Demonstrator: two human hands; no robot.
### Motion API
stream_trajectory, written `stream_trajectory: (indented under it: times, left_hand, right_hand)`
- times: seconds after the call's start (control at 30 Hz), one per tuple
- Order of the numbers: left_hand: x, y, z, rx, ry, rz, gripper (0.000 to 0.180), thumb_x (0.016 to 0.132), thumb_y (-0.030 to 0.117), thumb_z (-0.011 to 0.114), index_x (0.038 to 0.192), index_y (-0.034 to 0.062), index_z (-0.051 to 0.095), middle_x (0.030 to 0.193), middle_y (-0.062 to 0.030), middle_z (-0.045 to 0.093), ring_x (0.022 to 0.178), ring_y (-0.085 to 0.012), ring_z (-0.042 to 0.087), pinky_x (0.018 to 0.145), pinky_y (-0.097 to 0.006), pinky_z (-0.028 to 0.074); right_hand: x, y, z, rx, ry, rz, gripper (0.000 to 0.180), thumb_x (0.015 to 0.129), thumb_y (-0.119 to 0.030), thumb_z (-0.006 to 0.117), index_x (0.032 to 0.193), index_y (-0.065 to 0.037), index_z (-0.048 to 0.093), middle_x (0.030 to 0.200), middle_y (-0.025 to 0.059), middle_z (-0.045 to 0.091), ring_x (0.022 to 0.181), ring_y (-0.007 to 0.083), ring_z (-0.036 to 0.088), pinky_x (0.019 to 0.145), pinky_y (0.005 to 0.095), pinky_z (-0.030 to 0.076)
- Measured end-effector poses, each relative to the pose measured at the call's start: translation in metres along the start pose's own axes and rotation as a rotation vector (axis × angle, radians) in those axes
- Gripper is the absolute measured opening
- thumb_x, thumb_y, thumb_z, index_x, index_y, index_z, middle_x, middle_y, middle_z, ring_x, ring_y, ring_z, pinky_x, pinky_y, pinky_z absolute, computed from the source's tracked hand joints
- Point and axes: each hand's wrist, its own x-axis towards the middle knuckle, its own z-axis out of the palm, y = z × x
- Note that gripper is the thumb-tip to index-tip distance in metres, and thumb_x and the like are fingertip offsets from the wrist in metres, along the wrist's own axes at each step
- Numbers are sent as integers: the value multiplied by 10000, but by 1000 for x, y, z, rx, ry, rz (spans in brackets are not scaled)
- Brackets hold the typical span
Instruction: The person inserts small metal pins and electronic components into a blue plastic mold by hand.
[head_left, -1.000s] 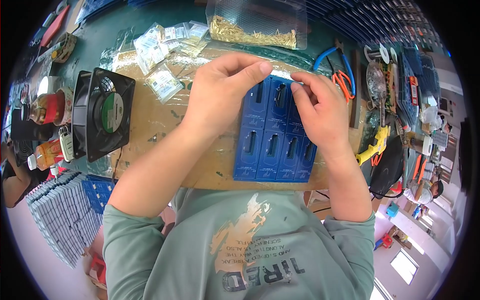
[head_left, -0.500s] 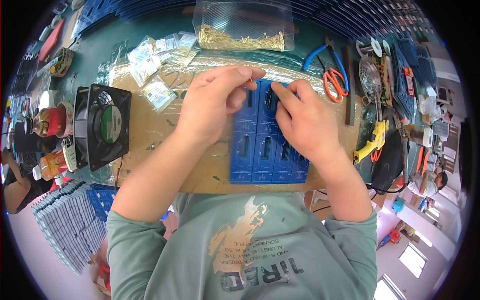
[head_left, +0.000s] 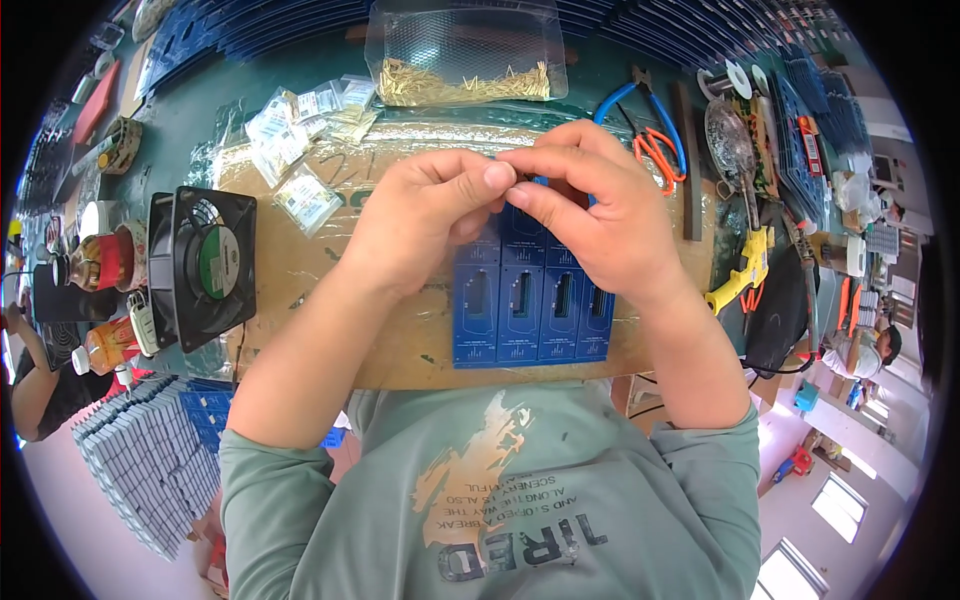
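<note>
My left hand (head_left: 425,205) and my right hand (head_left: 615,220) meet fingertip to fingertip above the far part of a blue circuit board panel (head_left: 520,340). Both are closed in a pinch, thumb against forefinger. Something small and dark shows between the fingertips, but its kind is hidden. The panel lies flat on a brown work board (head_left: 400,345), divided into several units with dark slots; my hands cover its far row. Beyond them stands a clear plastic tray (head_left: 465,35) with a heap of thin gold-coloured pins (head_left: 450,85).
Small clear bags (head_left: 290,130) lie at the far left. A black fan (head_left: 205,265) stands on the left, near bottles (head_left: 100,250). To the right are blue-handled cutters (head_left: 665,115), orange-handled pliers (head_left: 657,160), a dark bar (head_left: 688,160) and a yellow glue gun (head_left: 745,270).
My right hand has lifted off the panel's far row and come over to my left fingertips, closing in a pinch there. The thin piece seen earlier at my left fingertips is now hidden.
</note>
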Motion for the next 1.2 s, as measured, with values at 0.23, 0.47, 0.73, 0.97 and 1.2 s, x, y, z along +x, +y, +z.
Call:
stream_trajectory:
  times: [0.23, 0.47, 0.73, 0.97, 1.2]
  left_hand:
    - [-2, 2, 3, -50, 83, -10, 257, 917, 279, 717, 887, 26, 682, 725, 9, 560, 608, -74, 425, 530, -214, 324]
    - [4, 4, -3, -37, 228, 116, 287, 916, 300, 720, 900, 15, 694, 725, 10, 571, 585, -56, 425, 518, -206, 332]
    - [3, 1, -1, 25, 254, 105, 297, 898, 325, 738, 878, 31, 702, 716, 19, 576, 578, -53, 437, 512, -194, 334]
    - [3, 2, -1, 17, 232, 108, 304, 899, 334, 735, 873, 33, 701, 713, 21, 574, 581, -53, 432, 515, -192, 328]
    - [3, 2, 0, 18, 239, 104, 304, 899, 329, 734, 857, 30, 695, 707, 22, 569, 579, -53, 429, 517, -194, 325]
  right_hand:
    - [-3, 10, 9, 102, 102, 9, 144, 857, -105, 719, 986, -45, 697, 910, 70, 626, 849, 205, 611, 740, 315, 493]
    - [-2, 33, -1, -115, 30, 121, 134, 910, -145, 649, 982, -35, 677, 948, 95, 643, 916, 278, 636, 802, 350, 504]
    - [-2, 38, 1, -333, -72, 127, 169, 923, -230, 612, 973, -89, 690, 972, 97, 639, 903, 322, 638, 774, 401, 516]
    - [-1, 36, 3, -356, -98, 141, 156, 919, -226, 616, 954, -90, 684, 955, 93, 633, 895, 328, 634, 761, 412, 512]
    - [-2, 36, 4, -391, -76, 114, 136, 917, -212, 618, 940, -93, 680, 957, 95, 629, 870, 337, 637, 752, 422, 516]
